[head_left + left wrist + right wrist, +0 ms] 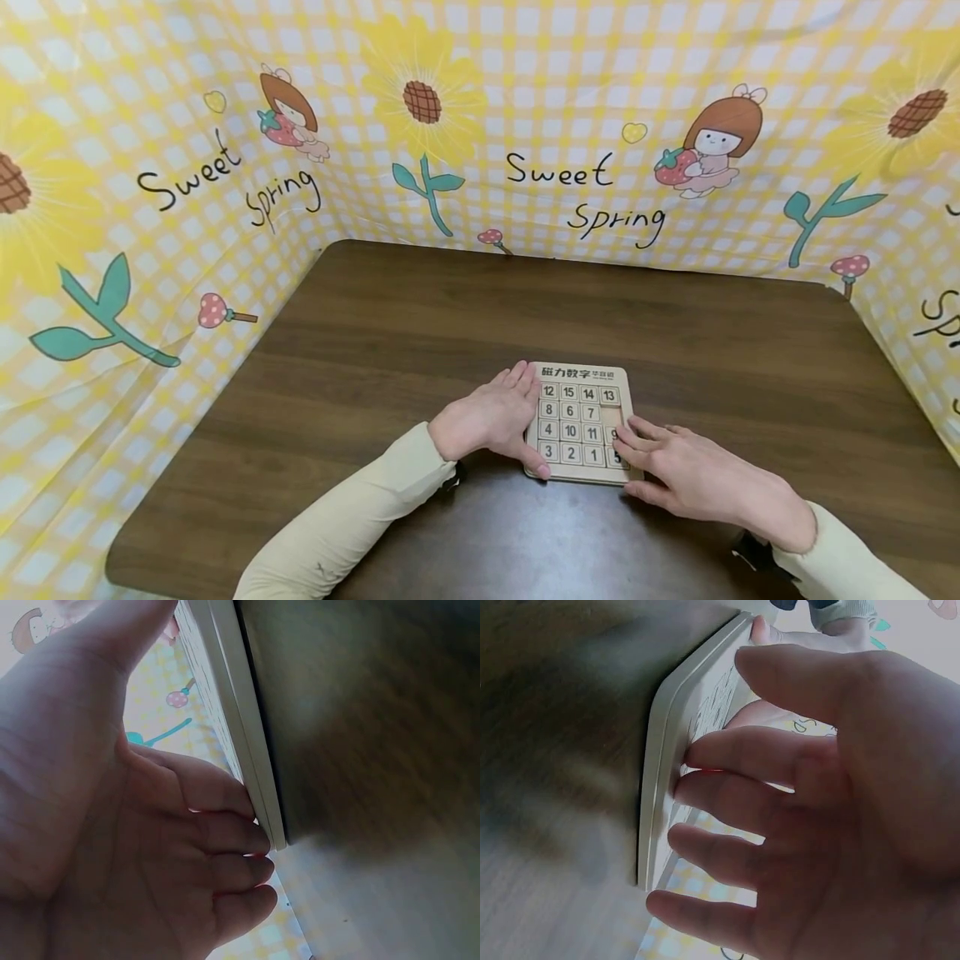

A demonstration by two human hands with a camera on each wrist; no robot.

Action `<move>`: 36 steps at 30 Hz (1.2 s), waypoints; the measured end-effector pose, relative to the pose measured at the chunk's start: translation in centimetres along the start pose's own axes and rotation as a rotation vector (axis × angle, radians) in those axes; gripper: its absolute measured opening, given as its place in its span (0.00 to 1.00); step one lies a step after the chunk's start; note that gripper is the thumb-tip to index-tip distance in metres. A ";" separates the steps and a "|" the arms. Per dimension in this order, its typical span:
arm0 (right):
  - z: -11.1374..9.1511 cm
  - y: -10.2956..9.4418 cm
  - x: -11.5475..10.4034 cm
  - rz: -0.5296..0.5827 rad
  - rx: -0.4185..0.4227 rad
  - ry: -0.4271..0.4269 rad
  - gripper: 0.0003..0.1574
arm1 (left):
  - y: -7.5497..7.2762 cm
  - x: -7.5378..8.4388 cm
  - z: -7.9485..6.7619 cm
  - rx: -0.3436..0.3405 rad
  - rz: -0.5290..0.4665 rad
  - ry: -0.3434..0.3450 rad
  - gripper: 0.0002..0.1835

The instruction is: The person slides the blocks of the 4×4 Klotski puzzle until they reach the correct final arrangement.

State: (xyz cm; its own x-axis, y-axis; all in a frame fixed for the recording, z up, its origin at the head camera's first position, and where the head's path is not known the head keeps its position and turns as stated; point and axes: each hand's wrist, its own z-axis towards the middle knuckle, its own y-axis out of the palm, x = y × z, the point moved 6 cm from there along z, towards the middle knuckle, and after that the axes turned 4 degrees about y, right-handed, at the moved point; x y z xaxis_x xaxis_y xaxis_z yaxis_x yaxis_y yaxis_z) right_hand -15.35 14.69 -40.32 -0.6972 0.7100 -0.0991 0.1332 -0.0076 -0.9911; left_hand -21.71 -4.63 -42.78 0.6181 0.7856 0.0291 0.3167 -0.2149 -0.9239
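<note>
A wooden number slide puzzle [570, 479] lies flat on the table, with numbered square tiles in rows under a printed heading. The gap [611, 414] is at the right end of the second row, below tile 13 [609, 396]. My left hand [487, 417] rests along the left side, fingers extended by the upper edge and thumb at the lower left corner. From the right, my right hand [686, 467] reaches over the frame, its fingertips touching around tile 9 [615, 434] and partly covering it and tile 5. Its thumb lies by the lower right corner.
The dark brown wooden table [420, 333] stretches around the puzzle. A yellow checked cloth [525, 108] with flowers and lettering hangs behind the table and along both sides. Black bands show at both wrists beside the pale sleeves [360, 508].
</note>
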 end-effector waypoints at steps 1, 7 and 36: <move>0.0 -0.1 0.1 0.005 0.007 -0.003 0.33 | 0.0 0.0 0.0 0.000 -0.001 0.001 0.71; 1.3 -0.8 0.7 0.026 0.089 -0.024 0.31 | 0.1 -0.2 -0.1 0.007 -0.009 0.010 0.71; 2.4 0.4 1.7 0.002 0.063 0.027 0.34 | -0.1 0.1 -0.1 0.020 -0.011 0.021 0.71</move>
State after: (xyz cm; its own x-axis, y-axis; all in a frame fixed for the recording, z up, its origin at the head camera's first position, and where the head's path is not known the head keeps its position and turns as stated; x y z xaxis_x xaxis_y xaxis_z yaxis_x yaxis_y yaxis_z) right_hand -18.16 14.21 -41.13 -0.6776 0.7287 -0.0996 0.0891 -0.0531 -0.9946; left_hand -21.63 -4.61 -42.65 0.6296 0.7755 0.0476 0.3096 -0.1942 -0.9308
